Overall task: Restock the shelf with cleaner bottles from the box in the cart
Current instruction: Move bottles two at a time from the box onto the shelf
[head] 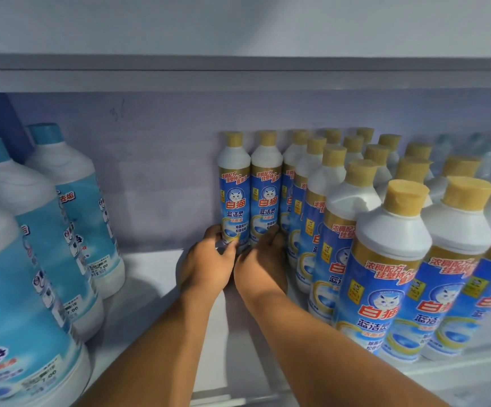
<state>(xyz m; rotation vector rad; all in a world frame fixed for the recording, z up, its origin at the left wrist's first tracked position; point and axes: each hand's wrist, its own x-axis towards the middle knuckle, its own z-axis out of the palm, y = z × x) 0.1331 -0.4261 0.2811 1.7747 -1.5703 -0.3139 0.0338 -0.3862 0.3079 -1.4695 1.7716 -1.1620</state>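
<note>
Two cleaner bottles [234, 189], rear shelf [156, 277] edge: rigid, slick, probably top-heavy; gripped at bases by left hand [206, 265] and right hand [260, 265].

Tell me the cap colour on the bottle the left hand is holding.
Gold-tan cap on the bottle in the left hand; only the head view shows it.

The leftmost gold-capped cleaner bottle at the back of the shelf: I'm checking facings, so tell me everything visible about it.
The leftmost gold-capped white plastic cleaner bottle stands upright against the back wall of the white shelf, its blue label with a cat logo facing forward. The left hand grips its base. On its right stands an identical neighbouring bottle, its base behind the right hand.
</note>
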